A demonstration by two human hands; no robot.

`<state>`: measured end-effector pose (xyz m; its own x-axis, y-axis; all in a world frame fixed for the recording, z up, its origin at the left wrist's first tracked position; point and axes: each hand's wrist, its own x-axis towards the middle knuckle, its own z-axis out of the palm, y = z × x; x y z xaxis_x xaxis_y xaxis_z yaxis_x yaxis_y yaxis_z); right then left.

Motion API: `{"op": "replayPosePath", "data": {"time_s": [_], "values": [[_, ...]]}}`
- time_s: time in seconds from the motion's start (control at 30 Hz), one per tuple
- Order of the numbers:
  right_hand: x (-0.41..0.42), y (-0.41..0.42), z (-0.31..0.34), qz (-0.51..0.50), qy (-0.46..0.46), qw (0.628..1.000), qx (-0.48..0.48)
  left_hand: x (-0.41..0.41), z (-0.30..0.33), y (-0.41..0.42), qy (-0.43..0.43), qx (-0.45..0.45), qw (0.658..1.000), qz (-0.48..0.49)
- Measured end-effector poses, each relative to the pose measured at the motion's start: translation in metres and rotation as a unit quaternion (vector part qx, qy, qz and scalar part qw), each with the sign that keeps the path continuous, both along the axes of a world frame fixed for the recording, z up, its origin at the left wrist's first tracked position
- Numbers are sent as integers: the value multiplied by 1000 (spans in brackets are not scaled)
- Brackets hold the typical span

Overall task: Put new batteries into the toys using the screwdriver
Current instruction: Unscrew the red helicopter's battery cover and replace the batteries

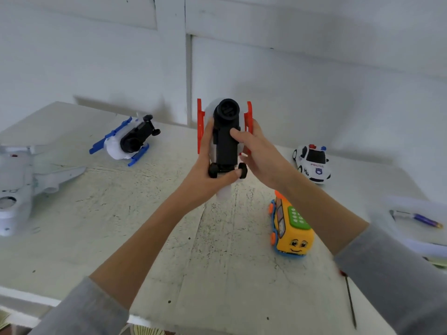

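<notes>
A white worktop (150,238) carries everything; its painted surface is scuffed and speckled with dark marks, with a seam running from the middle toward the near edge. Behind its far edge stands a pale panelled wall (290,56) with a vertical moulding strip near the centre. At the right edge of the worktop sits a translucent plastic container (396,228), blurred, with a purple pen (425,220) lying inside it. Below the near left corner a strip of striped fabric (147,331) shows, too cropped to identify
</notes>
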<state>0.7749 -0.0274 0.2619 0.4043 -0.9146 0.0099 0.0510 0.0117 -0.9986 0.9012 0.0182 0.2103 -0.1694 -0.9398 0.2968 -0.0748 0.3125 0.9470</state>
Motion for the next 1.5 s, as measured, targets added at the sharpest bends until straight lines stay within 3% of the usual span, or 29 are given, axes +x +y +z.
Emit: {"op": "replayPosePath", "data": {"time_s": [0.23,0.47,0.77,0.97,1.23,1.5], "values": [[-33,9,7,-16,32,999,-38,-28,8,6,3,-16,1000,-19],[-84,31,19,-22,54,993,-98,-76,17,21,64,-55,996,5],[-213,66,-16,-127,197,963,-136,-147,22,39,53,-61,996,40],[-267,86,-56,2,324,929,-176,-180,19,52,29,-69,994,80],[-270,79,-94,163,464,817,-300,-193,8,73,32,-73,992,97],[-269,78,-105,138,444,819,-336,-200,6,83,32,-66,991,113]]}}
